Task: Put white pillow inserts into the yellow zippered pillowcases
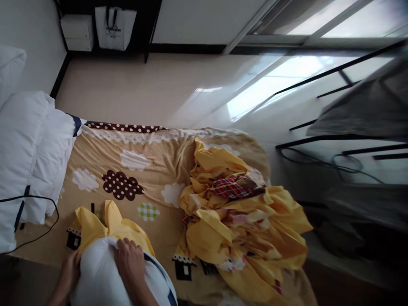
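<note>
At lower left of the frame, both hands work a white pillow into a yellow pillowcase. Left hand grips the case edge, fingers closed on fabric; right hand lies flat on the pillow, fingers together. Judgement: keep the opening held wide and feed the corners in squarely. Pillowcase holds only the pillow's far end. Crumpled yellow bedding lies at centre right on the patterned blanket.

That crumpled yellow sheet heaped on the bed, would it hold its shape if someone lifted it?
Probably not: the yellow sheet lies in loose folds, so it looks floppy and would likely sag and unravel. It seems thin and light for its bulk, and unlikely to roll.
</note>
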`<state>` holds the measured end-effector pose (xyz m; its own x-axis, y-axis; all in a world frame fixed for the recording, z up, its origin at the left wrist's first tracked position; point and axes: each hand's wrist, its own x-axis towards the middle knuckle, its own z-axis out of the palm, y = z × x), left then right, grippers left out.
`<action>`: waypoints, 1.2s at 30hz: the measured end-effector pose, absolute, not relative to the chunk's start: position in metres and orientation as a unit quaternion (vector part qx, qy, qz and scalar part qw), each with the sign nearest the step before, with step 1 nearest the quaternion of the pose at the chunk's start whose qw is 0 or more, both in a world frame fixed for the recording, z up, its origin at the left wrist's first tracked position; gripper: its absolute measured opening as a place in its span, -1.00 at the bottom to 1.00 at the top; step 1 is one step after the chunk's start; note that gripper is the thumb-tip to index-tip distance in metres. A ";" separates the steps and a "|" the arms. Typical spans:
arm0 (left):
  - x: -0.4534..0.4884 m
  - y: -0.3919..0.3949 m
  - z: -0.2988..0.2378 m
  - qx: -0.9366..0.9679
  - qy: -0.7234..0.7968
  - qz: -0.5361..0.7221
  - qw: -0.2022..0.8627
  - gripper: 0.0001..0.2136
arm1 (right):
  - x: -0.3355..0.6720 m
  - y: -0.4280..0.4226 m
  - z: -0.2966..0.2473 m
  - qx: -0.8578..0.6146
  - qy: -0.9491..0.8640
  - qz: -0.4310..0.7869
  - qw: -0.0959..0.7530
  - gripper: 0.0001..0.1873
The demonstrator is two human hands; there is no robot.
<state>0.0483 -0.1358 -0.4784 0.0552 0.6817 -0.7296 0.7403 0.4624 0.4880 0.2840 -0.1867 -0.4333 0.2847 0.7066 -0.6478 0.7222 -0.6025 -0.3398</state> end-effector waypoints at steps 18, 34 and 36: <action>0.093 -0.100 -0.471 0.583 0.626 -0.111 0.506 -0.72 | 0.242 -0.208 -0.460 0.748 0.552 -0.369 -0.017 -0.72; 0.086 -0.137 -0.430 0.681 0.565 -0.369 0.283 -0.69 | 0.284 -0.244 -0.414 0.762 0.479 -0.398 -0.178 -0.52; 0.077 -0.141 -0.427 0.691 0.563 -0.355 0.283 -0.63 | 0.297 -0.282 -0.407 0.765 0.518 -0.321 -0.208 -0.33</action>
<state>0.0768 -0.1406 -0.4273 0.1145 0.5766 -0.8090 0.9783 -0.2070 -0.0091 0.2974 -0.2815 -0.4074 0.2574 0.9262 -0.2756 0.6592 -0.3769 -0.6507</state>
